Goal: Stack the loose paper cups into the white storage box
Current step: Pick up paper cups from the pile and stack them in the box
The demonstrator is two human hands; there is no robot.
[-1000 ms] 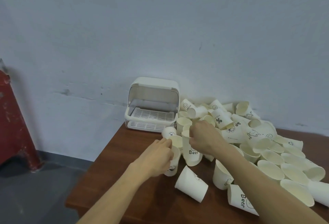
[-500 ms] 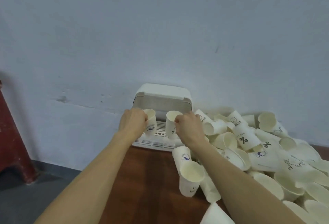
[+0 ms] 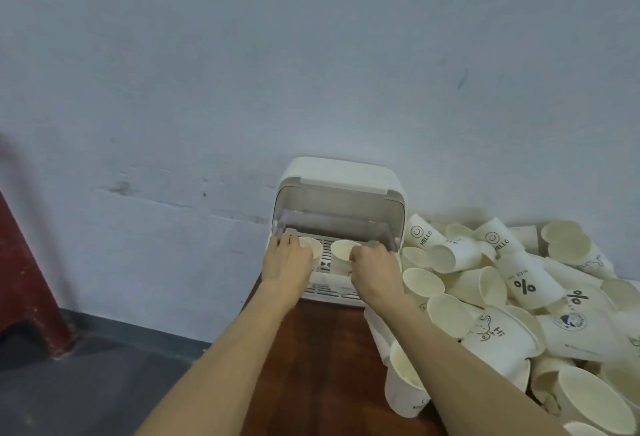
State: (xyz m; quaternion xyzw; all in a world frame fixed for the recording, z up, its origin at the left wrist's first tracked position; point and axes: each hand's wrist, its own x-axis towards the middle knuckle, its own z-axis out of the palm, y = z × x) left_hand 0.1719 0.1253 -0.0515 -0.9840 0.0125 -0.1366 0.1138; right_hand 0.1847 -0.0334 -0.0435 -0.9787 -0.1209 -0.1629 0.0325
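The white storage box (image 3: 341, 176) stands against the wall with its lid raised, showing a slatted rack inside. My left hand (image 3: 287, 262) grips an upright paper cup (image 3: 311, 245) at the left of the box opening. My right hand (image 3: 375, 267) grips a second upright paper cup (image 3: 341, 252) beside it over the rack. Whether the cups touch the rack is hidden by my hands. A big heap of loose paper cups (image 3: 519, 290) lies to the right of the box.
The brown wooden table (image 3: 322, 359) holds the box and heap; its left edge drops to a grey floor (image 3: 86, 383). A dark red post (image 3: 31, 283) stands at the far left. One cup (image 3: 405, 387) stands near my right forearm.
Both hands picked a cup from the heap, carried them up to the box, and have now lowered them into its opening. The camera has moved closer.
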